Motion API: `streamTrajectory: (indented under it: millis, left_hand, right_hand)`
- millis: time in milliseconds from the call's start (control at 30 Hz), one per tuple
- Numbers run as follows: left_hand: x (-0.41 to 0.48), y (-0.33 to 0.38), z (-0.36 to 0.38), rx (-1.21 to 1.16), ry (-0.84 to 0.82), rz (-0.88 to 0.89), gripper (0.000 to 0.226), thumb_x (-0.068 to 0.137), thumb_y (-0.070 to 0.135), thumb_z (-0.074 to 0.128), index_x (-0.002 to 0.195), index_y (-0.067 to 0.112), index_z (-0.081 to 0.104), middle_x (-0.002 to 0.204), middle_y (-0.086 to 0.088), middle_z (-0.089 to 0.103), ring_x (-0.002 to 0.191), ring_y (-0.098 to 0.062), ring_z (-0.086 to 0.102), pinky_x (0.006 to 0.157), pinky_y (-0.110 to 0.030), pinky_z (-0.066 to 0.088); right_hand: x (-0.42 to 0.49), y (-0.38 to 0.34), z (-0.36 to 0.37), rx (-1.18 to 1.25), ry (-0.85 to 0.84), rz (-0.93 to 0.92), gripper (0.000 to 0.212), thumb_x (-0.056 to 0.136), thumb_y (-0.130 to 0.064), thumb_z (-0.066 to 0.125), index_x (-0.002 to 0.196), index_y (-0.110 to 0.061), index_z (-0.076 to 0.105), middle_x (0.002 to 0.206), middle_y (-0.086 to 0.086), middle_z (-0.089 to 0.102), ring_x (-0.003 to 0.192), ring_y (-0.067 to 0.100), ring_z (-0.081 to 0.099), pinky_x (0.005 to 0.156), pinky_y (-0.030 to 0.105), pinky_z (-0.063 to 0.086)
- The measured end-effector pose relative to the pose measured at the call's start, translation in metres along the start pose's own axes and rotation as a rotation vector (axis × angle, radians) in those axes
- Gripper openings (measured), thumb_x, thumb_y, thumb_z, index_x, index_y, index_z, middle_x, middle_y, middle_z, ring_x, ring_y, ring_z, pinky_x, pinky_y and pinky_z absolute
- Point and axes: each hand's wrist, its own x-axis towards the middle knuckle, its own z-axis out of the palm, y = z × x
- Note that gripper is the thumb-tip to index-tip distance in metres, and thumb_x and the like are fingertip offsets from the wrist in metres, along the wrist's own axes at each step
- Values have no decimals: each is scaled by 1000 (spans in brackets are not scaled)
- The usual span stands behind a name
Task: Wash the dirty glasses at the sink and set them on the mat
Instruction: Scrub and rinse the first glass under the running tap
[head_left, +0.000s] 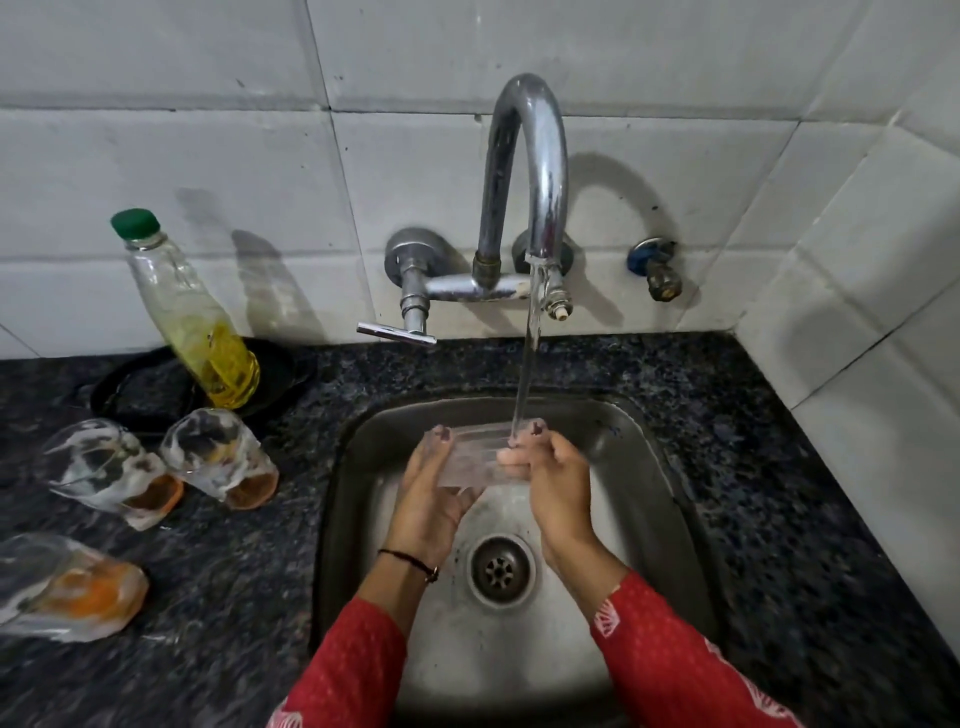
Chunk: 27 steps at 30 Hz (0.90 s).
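Observation:
A clear glass (475, 457) lies sideways over the steel sink (363, 431), held between both hands. My left hand (431, 493) cups its left end and my right hand (558, 473) grips its right end. Water runs from the chrome tap (524, 171) onto the glass's right end by my right fingers. Three dirty glasses with orange residue stand on the dark counter to the left: one (221, 457) nearest the sink, one (109, 473) further left, one (67, 587) at the front left. No mat is visible.
A bottle of yellow liquid (192, 312) with a green cap stands in a black dish (140, 389) at the back left. The tap's lever (397, 332) juts out over the sink's back edge. A small valve (657, 270) sits on the tiled wall at right.

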Motion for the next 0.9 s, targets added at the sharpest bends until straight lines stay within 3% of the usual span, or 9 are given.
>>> streamTrajectory:
  millis: [67,167,267,367,533,633,700,800,900]
  left_hand:
    - [-7,1,3,119,27,129,38,76,19,68,112,20,55,105,-2,63,91,-14,63,79,-33,54]
    - [-16,9,9,498,48,413,45,73,2,76,112,13,57,117,-2,63,106,-12,60,96,-33,47]
    - [-28,14,11,797,-119,605,49,66,1,79,108,14,58,121,3,63,120,-5,54,100,-18,41]
    - [-45,12,9,954,-285,625,50,67,-2,77,108,18,58,129,13,58,136,-1,37,108,-16,34]
    - [-59,5,-2,1435,-514,937,41,81,15,71,119,16,55,149,-1,39,145,-15,23,117,-27,25]
    - [-55,1,-16,1629,-576,1087,43,85,23,66,123,24,47,153,-5,27,146,-19,22,116,-30,28]
    - [-51,1,-25,1642,-512,982,60,82,25,65,133,33,35,158,-1,15,146,-14,20,112,-23,31]
    - [-41,8,-33,1389,-391,596,96,74,31,74,146,39,12,158,8,15,144,-4,20,114,-19,24]
    - [-30,16,-26,1233,-377,328,113,70,30,71,143,43,-14,157,5,19,143,-6,25,116,-25,24]
  right_hand:
    - [8,2,3,150,49,176,36,102,-30,40,77,-12,59,62,1,63,52,8,57,62,21,45]
    - [11,2,5,392,67,421,36,102,-30,38,72,-15,51,61,-1,50,51,10,44,57,23,37]
    - [7,-4,2,515,-129,631,36,101,-34,39,97,-8,63,83,12,66,65,18,63,69,33,49]
    - [6,-10,-3,412,-389,648,38,96,-35,49,117,-7,65,107,13,71,93,23,68,85,35,52]
    - [8,-14,-16,255,-534,647,23,88,-34,62,93,-14,72,84,6,74,68,17,70,63,31,57]
    - [12,-23,-23,143,-580,568,27,80,-34,70,99,-15,73,98,12,72,90,28,70,74,39,57]
    - [15,-28,-23,135,-529,440,35,80,-27,72,112,-15,67,115,14,68,100,32,67,77,46,57]
    - [11,-37,-21,48,-369,200,45,70,-20,82,108,-18,59,118,10,64,98,28,67,81,56,56]
    - [2,-51,-18,12,-298,20,54,71,-11,81,116,-22,53,109,0,64,96,19,67,84,43,57]
